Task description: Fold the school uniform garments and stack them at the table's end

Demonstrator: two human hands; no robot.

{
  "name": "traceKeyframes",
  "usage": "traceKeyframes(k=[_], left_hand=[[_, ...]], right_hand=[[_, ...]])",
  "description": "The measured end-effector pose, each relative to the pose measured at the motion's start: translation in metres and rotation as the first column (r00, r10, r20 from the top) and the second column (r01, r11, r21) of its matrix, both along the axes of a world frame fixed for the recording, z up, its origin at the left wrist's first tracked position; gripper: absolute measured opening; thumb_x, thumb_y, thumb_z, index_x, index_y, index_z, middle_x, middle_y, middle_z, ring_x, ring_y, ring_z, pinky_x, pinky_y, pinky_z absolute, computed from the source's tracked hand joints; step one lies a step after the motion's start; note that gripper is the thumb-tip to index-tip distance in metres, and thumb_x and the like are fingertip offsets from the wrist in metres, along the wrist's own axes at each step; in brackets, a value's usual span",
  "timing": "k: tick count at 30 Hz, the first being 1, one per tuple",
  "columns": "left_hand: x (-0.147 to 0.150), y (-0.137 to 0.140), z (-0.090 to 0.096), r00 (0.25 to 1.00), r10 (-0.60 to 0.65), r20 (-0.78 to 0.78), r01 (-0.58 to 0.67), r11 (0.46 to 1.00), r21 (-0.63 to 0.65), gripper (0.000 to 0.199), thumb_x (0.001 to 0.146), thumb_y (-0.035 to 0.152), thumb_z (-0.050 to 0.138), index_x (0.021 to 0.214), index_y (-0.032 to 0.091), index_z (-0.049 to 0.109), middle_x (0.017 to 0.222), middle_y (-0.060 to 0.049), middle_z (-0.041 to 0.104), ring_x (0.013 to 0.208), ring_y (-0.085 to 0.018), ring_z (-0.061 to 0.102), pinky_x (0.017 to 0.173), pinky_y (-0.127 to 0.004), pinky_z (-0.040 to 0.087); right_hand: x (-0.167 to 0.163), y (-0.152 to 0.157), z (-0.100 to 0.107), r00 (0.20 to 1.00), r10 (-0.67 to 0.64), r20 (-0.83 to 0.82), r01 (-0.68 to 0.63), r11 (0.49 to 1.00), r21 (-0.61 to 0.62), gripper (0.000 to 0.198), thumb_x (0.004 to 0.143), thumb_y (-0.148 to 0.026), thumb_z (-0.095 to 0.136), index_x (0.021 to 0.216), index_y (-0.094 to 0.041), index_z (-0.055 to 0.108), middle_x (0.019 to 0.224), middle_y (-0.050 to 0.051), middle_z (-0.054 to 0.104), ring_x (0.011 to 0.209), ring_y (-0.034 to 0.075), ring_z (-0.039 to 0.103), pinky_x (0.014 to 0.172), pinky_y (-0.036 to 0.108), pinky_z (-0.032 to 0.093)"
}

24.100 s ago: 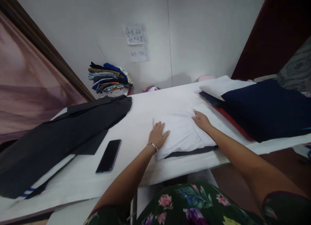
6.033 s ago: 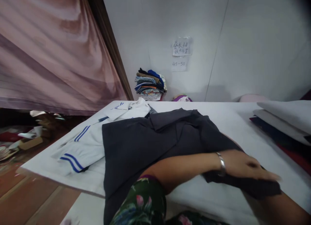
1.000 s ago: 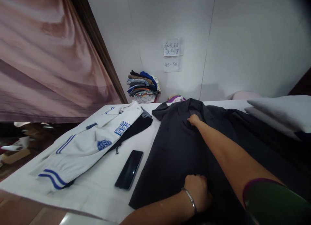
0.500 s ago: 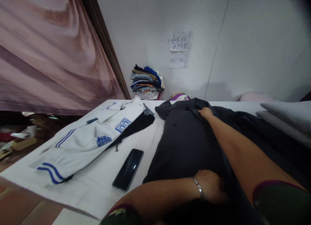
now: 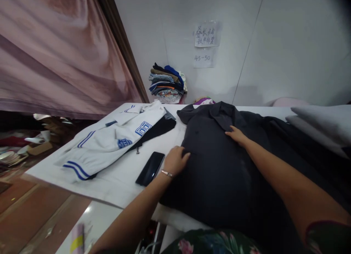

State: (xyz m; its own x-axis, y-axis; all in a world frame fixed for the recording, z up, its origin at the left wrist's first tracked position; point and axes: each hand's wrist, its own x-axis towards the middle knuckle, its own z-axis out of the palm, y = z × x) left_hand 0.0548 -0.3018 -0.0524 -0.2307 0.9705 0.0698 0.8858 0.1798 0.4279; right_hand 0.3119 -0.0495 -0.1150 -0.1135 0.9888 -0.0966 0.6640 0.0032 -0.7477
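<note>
A dark grey collared jacket [image 5: 216,166] lies spread over the right half of the white table. My left hand [image 5: 175,162], with a silver bracelet at the wrist, is at the jacket's left edge. Dark cloth sits between its thumb and forefinger, and the other fingertips are partly hidden. Below the collar, my right hand [image 5: 238,136] rests on the jacket front, its fingers apart and gripping nothing. A black phone [image 5: 150,169] lies just left of my left wrist.
A white garment with blue stripes [image 5: 109,151] covers the left part of the table [image 5: 109,193], over black cloth. Folded clothes [image 5: 166,84] are stacked at the back. Grey folded fabric [image 5: 323,124] lies at right. A pink curtain [image 5: 60,49] hangs left.
My left hand has moved from the lower middle of the jacket up and left to its edge. My right hand has released the collar area and slid slightly down.
</note>
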Motion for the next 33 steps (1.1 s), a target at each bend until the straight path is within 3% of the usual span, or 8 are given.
traceKeyframes(k=[3, 5, 9, 15, 21, 26, 30, 33], left_hand=[[-0.032, -0.006, -0.018, 0.98, 0.166, 0.107, -0.149, 0.977, -0.153, 0.047, 0.085, 0.045, 0.05, 0.118, 0.011, 0.057, 0.114, -0.016, 0.063, 0.106, -0.027, 0.059, 0.089, -0.036, 0.043], [-0.039, -0.008, -0.027, 0.938, 0.197, 0.284, -0.129, 0.962, -0.24, 0.044, 0.083, 0.043, 0.055, 0.113, 0.011, 0.06, 0.108, -0.014, 0.066, 0.1, -0.026, 0.062, 0.086, -0.033, 0.045], [-0.042, -0.006, -0.03, 0.785, 0.21, 0.583, -0.06, 0.962, -0.266, 0.032, 0.077, 0.038, 0.063, 0.099, 0.014, 0.064, 0.095, -0.009, 0.071, 0.086, -0.022, 0.067, 0.072, -0.028, 0.05], [-0.045, -0.01, -0.036, 0.896, 0.223, 0.385, -0.138, 0.962, -0.237, 0.038, 0.069, 0.036, 0.071, 0.098, 0.013, 0.064, 0.096, -0.011, 0.07, 0.091, -0.025, 0.066, 0.074, -0.029, 0.05], [-0.044, -0.044, -0.041, 0.731, 0.242, 0.638, -0.105, 0.964, -0.245, 0.051, 0.072, 0.042, 0.069, 0.113, 0.014, 0.059, 0.103, -0.01, 0.07, 0.09, -0.021, 0.067, 0.074, -0.026, 0.053], [-0.039, -0.062, -0.042, 0.703, 0.208, 0.68, -0.119, 0.977, -0.176, 0.057, 0.07, 0.035, 0.072, 0.121, 0.016, 0.055, 0.107, -0.008, 0.069, 0.094, -0.021, 0.066, 0.078, -0.028, 0.054], [-0.032, -0.061, -0.039, 0.74, 0.231, 0.631, -0.154, 0.972, -0.175, 0.052, 0.073, 0.026, 0.069, 0.122, 0.015, 0.054, 0.104, -0.007, 0.07, 0.091, -0.019, 0.066, 0.078, -0.028, 0.053], [-0.027, -0.059, -0.037, 0.813, 0.256, 0.523, -0.175, 0.964, -0.2, 0.052, 0.075, 0.03, 0.068, 0.123, 0.015, 0.054, 0.1, -0.007, 0.07, 0.091, -0.021, 0.066, 0.079, -0.029, 0.052]], right_hand=[[0.017, -0.033, -0.005, 0.984, -0.015, -0.175, 0.002, 0.997, -0.072, 0.075, 0.077, -0.037, 0.063, 0.143, -0.016, 0.035, 0.108, 0.014, 0.065, 0.08, 0.021, 0.065, 0.065, 0.03, 0.053], [0.026, -0.052, -0.007, 0.963, -0.036, -0.266, 0.003, 0.993, -0.122, 0.078, 0.074, -0.034, 0.064, 0.144, -0.017, 0.032, 0.102, 0.012, 0.067, 0.071, 0.02, 0.064, 0.058, 0.029, 0.051], [0.031, -0.078, -0.007, 0.967, -0.098, -0.237, 0.075, 0.992, -0.103, 0.076, 0.071, -0.019, 0.059, 0.143, -0.021, 0.035, 0.101, 0.009, 0.065, 0.062, 0.015, 0.06, 0.054, 0.026, 0.049], [0.023, -0.091, 0.0, 0.97, -0.16, -0.183, 0.156, 0.987, -0.037, 0.07, 0.07, -0.012, 0.057, 0.138, -0.017, 0.044, 0.11, 0.011, 0.061, 0.083, 0.016, 0.061, 0.069, 0.024, 0.051], [0.036, -0.125, 0.01, 0.948, -0.165, -0.271, 0.122, 0.978, -0.169, 0.08, 0.072, -0.026, 0.065, 0.145, -0.023, 0.032, 0.115, 0.011, 0.058, 0.077, 0.016, 0.061, 0.054, 0.022, 0.049], [0.045, -0.162, 0.01, 0.937, -0.108, -0.332, 0.016, 0.963, -0.268, 0.086, 0.069, -0.018, 0.067, 0.145, -0.028, 0.029, 0.124, 0.016, 0.054, 0.078, 0.017, 0.063, 0.053, 0.023, 0.049], [0.044, -0.159, 0.007, 0.96, -0.092, -0.265, 0.062, 0.991, -0.12, 0.071, 0.072, -0.011, 0.061, 0.139, -0.021, 0.042, 0.119, 0.014, 0.058, 0.085, 0.017, 0.063, 0.067, 0.026, 0.052], [0.045, -0.146, 0.003, 0.98, -0.093, -0.176, 0.089, 0.996, -0.03, 0.067, 0.072, -0.008, 0.059, 0.137, -0.018, 0.045, 0.112, 0.011, 0.061, 0.091, 0.017, 0.062, 0.076, 0.027, 0.051]])
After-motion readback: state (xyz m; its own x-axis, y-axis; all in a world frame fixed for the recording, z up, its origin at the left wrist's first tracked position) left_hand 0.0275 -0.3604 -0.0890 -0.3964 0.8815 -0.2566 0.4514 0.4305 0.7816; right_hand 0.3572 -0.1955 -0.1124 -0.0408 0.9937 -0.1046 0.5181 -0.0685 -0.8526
